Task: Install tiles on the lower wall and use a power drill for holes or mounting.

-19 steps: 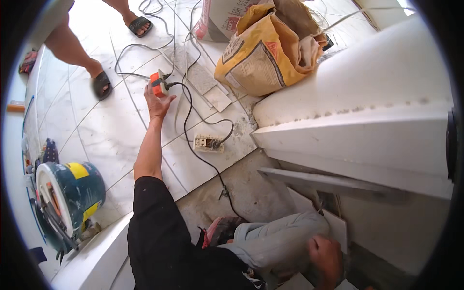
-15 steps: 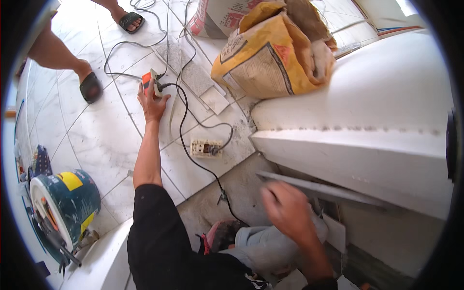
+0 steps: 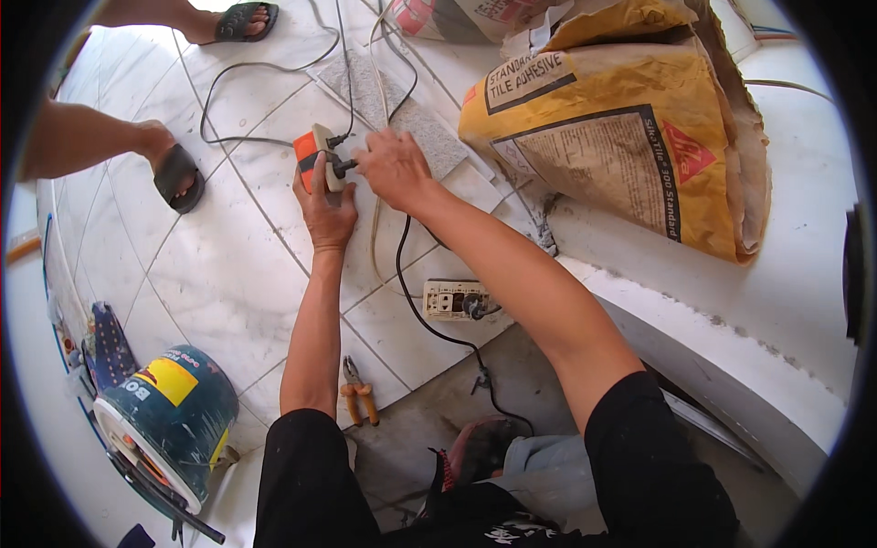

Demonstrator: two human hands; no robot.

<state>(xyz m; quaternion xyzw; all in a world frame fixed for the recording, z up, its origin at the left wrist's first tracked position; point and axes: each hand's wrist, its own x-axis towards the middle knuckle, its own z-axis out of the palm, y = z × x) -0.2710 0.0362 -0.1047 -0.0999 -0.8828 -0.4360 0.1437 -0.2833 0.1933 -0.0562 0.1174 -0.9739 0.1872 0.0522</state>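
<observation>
On the tiled floor ahead, my left hand (image 3: 326,216) grips an orange and white extension socket box (image 3: 305,152) from its near side. My right hand (image 3: 396,170) reaches across and its fingers close on a black plug (image 3: 343,168) at the box's right face. Whether the plug is fully in cannot be seen. A black cord (image 3: 400,265) runs from beneath my right hand toward my legs. Another black plug (image 3: 334,140) sits in the same face, farther from me. Below my right forearm lies a cream socket strip (image 3: 444,299) with a plug in it.
Pliers with orange handles (image 3: 358,389) lie near my left forearm. A dark green bucket of tools (image 3: 196,402) tilts at left. To the right stands a yellow tile adhesive bag (image 3: 603,137) beside a white ledge (image 3: 804,274). Another person's sandalled foot (image 3: 178,173) is at far left.
My right hand has moved from near my knee up to the plug at the socket box. My left hand still holds the box. The view has shifted, and the pliers now show.
</observation>
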